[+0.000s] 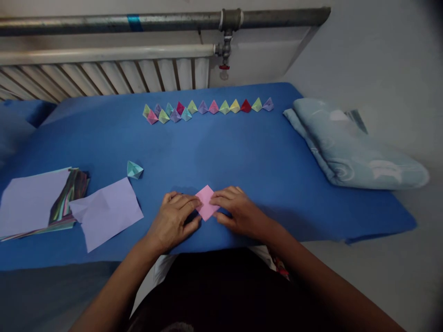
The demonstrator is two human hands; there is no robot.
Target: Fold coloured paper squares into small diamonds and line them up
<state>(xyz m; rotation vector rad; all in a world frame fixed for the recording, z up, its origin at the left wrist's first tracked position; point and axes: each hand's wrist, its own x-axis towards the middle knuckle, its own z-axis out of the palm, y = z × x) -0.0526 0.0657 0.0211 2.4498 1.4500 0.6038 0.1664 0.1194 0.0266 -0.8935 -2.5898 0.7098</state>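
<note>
A small pink square of folded paper lies on the blue-covered surface with one corner pointing away from me. My left hand has its fingertips on the left corner, thumb near the lower left edge. From the other side, my right hand holds the right corner, fingers on top and thumb low by the edge. The fingers partly cover both side corners. Up and to the left sits a folded teal paper piece. Nearer my left arm is a creased lilac sheet.
A stack of coloured paper lies at the far left. Several folded paper pieces in many colours form a row near the back. A folded light-blue blanket rests at the right. Behind stand a radiator and a metal pipe.
</note>
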